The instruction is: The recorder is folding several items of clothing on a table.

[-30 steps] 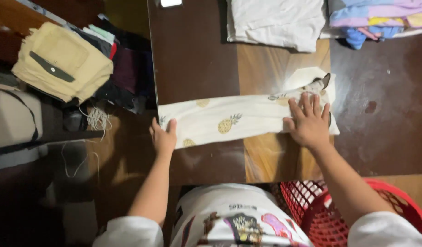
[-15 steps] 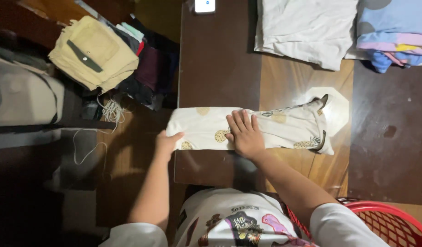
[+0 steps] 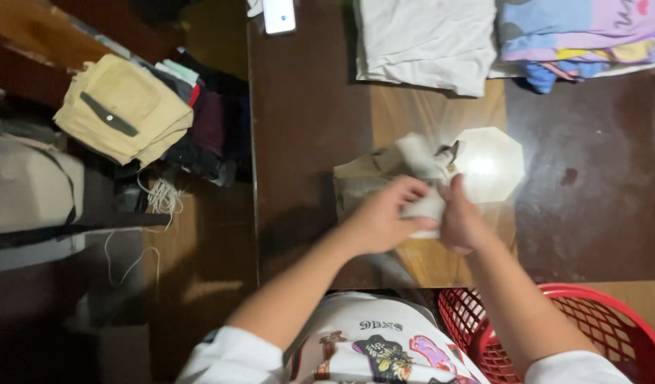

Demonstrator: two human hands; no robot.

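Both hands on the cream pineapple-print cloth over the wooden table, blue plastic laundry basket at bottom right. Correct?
Not quite: the plastic laundry basket at bottom right is red, not blue, as the head view shows. The rest holds: the left hand and right hand both grip the bunched cream pineapple-print cloth over the wooden table.

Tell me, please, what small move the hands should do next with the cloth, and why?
Probably lay the cloth down flat and press it. Both the left hand and the right hand hold it bunched just above the table, so the fold looks loose and uneven.
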